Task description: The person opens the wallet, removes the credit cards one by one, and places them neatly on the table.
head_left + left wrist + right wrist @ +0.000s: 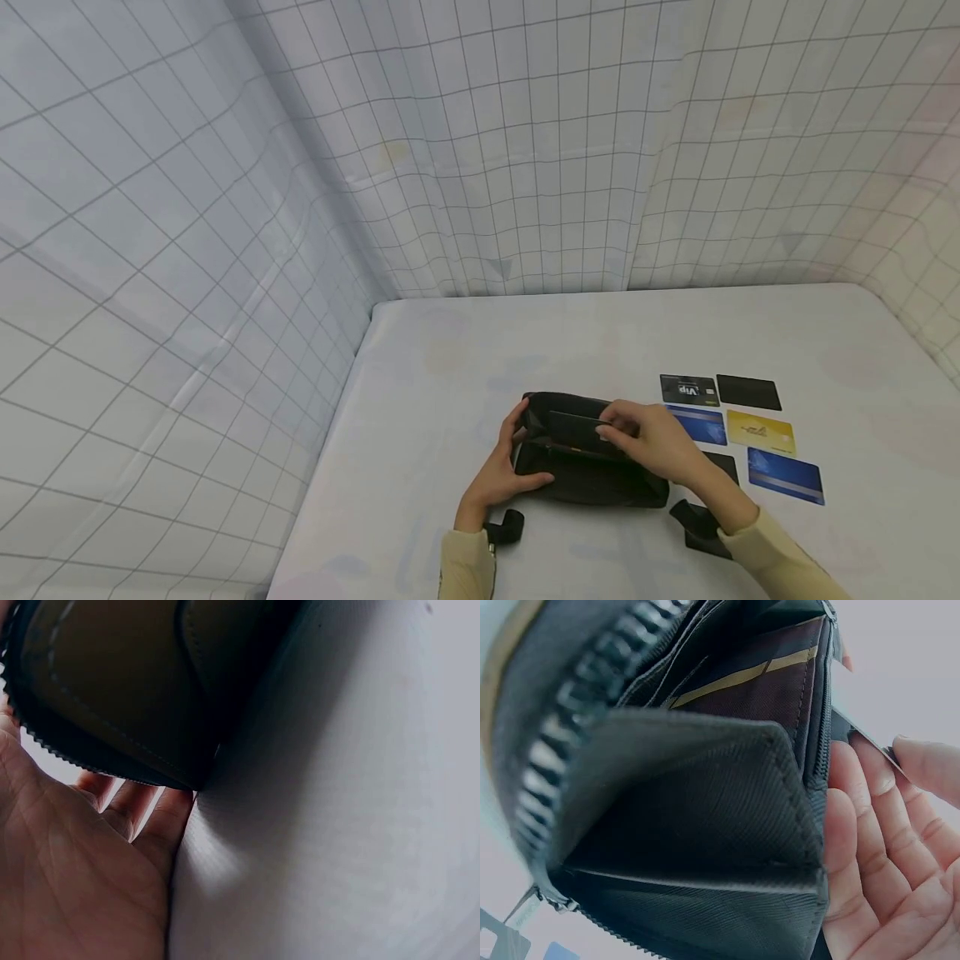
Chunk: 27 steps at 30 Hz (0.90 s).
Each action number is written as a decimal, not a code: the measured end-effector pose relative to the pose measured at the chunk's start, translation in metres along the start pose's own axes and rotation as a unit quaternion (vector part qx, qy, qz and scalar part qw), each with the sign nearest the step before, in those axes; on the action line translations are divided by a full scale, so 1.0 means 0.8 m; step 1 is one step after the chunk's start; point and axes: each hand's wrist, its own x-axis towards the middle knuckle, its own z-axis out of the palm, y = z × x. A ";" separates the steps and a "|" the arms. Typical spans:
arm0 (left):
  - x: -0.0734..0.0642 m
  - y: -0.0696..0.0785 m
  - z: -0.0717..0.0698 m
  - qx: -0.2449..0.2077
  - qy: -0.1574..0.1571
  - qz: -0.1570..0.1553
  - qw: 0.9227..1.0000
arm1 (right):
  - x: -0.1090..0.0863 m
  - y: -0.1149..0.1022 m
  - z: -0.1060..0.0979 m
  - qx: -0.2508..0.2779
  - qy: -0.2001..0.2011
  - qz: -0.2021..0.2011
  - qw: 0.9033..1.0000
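Observation:
A black zip-around wallet [600, 492] lies unzipped on the white table, its inner compartments spread apart. My left hand [498, 471] grips its left end, thumb on the near flap and fingers round the far side; the left wrist view has the zipper teeth beside those fingers [161, 817]. Over the right part of the wallet, my right hand [652, 437] pinches a thin dark card [866, 736] between thumb and fingers. In the right wrist view this card stands at the edge of the zipped divider [819, 742], and most of it is hidden behind the wallet.
Several cards lie at the right: a black Vip card [688, 390], a plain black card [748, 392], a yellow card [761, 431], and blue cards [785, 476] [701, 425]. Black cards [722, 465] lie partly under my right forearm. Grid-patterned curtains [510, 150] enclose the table.

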 end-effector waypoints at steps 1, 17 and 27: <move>0.000 0.000 0.000 0.000 0.000 -0.001 1.000 | 0.000 0.000 0.000 0.007 0.002 -0.001 1.000; -0.001 0.001 -0.001 -0.007 -0.006 0.007 1.000 | -0.007 -0.001 -0.008 0.075 0.022 0.041 0.996; -0.001 0.000 -0.001 -0.004 -0.002 0.004 1.000 | -0.009 -0.001 -0.013 0.104 0.032 0.070 0.992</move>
